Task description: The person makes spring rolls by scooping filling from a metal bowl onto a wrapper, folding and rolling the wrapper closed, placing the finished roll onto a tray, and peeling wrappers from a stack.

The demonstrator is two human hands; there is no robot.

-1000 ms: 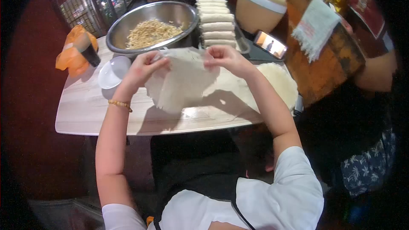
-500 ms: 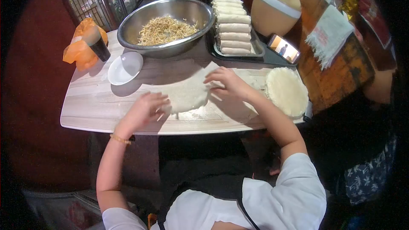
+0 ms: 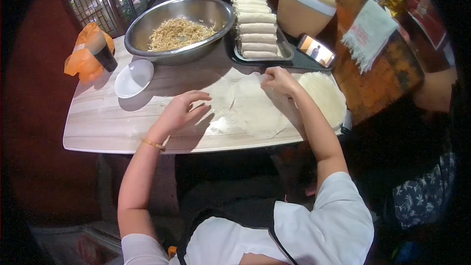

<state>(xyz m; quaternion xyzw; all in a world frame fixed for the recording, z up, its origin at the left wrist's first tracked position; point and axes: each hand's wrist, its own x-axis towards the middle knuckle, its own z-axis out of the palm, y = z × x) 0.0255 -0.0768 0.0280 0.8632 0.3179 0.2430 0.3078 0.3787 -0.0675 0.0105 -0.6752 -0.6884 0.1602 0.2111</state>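
Observation:
A thin, round spring roll wrapper point(image 3: 257, 110) lies spread on the pale wooden-look table, in front of me. My right hand point(image 3: 280, 81) is at its far right edge, fingers curled and pinched together on the wrapper. My left hand point(image 3: 182, 110) hovers over the table to the left of the wrapper, fingers apart and holding nothing. Right of my right hand is a stack of wrappers point(image 3: 324, 102), partly behind my forearm. A wet, shiny patch shows on the tabletop by the wrapper's left side.
A large steel bowl point(image 3: 132, 44) of bean sprout filling point(image 3: 181, 34) stands at the back. Beside it, a metal tray point(image 3: 287, 46) holds several rolls point(image 3: 256, 28). Also around are a white bowl point(image 3: 134, 78), a dark drink cup point(image 3: 105, 58), a phone point(image 3: 316, 50) and a beige container point(image 3: 306, 7).
The wrapper now lies flatter and further right, with my right hand pinching its far edge. My left hand has moved up and right, off the wrapper. The view has shifted slightly.

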